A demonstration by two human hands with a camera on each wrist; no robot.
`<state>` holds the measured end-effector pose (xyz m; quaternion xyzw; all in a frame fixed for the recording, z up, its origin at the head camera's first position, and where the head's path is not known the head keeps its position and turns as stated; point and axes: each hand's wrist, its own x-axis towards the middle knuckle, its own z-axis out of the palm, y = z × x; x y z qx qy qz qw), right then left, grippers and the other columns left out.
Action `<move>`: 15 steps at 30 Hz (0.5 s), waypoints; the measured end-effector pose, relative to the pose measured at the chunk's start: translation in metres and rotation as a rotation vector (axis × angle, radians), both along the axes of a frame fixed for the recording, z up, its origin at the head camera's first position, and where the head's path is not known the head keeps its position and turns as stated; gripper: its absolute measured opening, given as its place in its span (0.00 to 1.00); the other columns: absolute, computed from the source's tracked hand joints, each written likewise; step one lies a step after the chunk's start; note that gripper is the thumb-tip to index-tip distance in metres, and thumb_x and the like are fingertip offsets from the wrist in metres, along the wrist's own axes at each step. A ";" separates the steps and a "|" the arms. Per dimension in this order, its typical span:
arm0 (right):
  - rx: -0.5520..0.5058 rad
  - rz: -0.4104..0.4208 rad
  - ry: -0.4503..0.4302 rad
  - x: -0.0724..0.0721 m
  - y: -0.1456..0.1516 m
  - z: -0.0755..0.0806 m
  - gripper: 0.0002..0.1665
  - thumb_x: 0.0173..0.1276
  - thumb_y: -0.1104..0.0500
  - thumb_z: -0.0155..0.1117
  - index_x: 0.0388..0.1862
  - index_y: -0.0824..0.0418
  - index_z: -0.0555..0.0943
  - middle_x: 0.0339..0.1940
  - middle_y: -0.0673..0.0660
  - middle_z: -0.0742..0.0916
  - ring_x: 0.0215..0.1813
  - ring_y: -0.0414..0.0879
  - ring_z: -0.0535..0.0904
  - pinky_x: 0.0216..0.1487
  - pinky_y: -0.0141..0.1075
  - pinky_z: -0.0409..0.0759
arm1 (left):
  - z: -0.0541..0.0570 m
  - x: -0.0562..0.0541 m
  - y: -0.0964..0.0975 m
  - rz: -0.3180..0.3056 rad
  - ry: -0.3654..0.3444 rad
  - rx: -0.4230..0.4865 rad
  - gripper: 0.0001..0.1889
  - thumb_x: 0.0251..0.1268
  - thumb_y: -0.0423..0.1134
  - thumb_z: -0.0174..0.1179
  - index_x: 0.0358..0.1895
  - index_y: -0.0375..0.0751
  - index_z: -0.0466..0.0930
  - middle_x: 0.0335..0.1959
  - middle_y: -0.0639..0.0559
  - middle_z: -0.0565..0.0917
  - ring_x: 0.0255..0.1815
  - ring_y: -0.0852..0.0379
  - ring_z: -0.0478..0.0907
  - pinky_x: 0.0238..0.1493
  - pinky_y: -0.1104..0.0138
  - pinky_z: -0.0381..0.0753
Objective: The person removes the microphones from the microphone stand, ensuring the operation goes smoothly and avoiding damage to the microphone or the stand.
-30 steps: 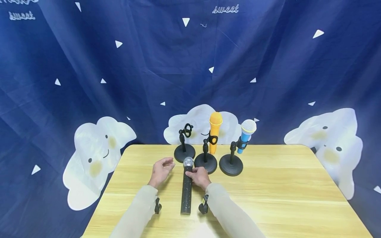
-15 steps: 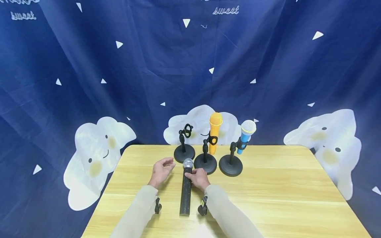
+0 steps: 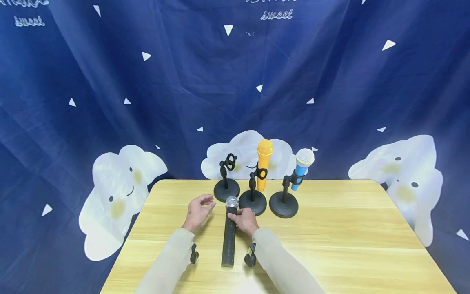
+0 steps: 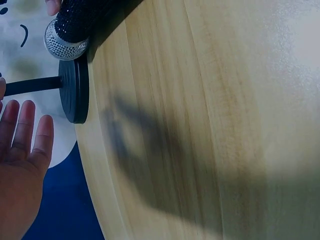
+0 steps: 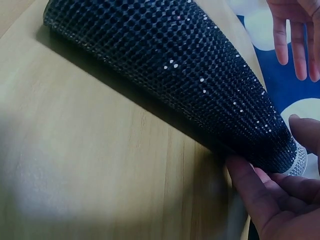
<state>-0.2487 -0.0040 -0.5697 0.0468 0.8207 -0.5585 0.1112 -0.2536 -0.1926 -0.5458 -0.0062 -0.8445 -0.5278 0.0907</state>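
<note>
Looking down from the head: gripping the black microphone (image 3: 229, 241) with the right hand (image 3: 246, 219), thumb laid across its upper side just below the silver mesh head (image 3: 232, 201). Stretching back from there over the wooden table (image 3: 341, 245), the long handle (image 3: 227, 254) between two pale sleeves (image 3: 167, 259). Holding the left hand (image 3: 198, 212) just off to the left, fingers loosely bent and clear of the microphone, near the left stand (image 3: 226, 190). Spotting, beyond the grip, an orange microphone (image 3: 265, 152) in the middle stand (image 3: 252, 203) and a blue microphone (image 3: 302, 169) tilted in the right stand (image 3: 284, 205), all before a dark blue curtain (image 3: 205, 77). Over to the left wrist: fingers straight and slightly parted, holding nothing, beside the left stand's pole (image 4: 35, 86), with the mesh head overlapping the edge of the round base (image 4: 74, 95) from here; cannot tell whether touching. Across to the right wrist: clamped from both sides on the studded neck, thumb and fingers right beside the mesh, with the thick body slanting away from the fingertips. Throwing a dark shadow (image 5: 120, 92) along the wood; hard to tell whether lying flat or slightly lifted.
</note>
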 end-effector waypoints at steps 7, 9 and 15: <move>0.046 0.008 0.031 -0.001 0.005 0.001 0.16 0.64 0.55 0.74 0.32 0.69 0.85 0.24 0.56 0.85 0.25 0.45 0.83 0.26 0.35 0.83 | 0.002 -0.003 0.003 0.001 -0.002 -0.005 0.14 0.61 0.27 0.68 0.51 0.29 0.84 0.47 0.38 0.86 0.46 0.45 0.85 0.49 0.64 0.85; 0.050 0.007 0.027 -0.002 0.006 0.002 0.16 0.64 0.55 0.74 0.32 0.69 0.85 0.23 0.55 0.84 0.25 0.44 0.82 0.26 0.35 0.83 | 0.003 -0.004 0.004 0.002 -0.001 -0.004 0.14 0.61 0.27 0.68 0.50 0.30 0.84 0.47 0.38 0.86 0.46 0.45 0.85 0.48 0.63 0.85; 0.082 0.005 0.033 -0.004 0.012 0.007 0.25 0.64 0.52 0.73 0.47 0.73 0.84 0.27 0.57 0.86 0.29 0.47 0.84 0.30 0.35 0.82 | 0.005 -0.006 0.009 -0.020 0.003 0.019 0.14 0.62 0.27 0.67 0.51 0.28 0.83 0.47 0.35 0.86 0.47 0.43 0.85 0.49 0.63 0.85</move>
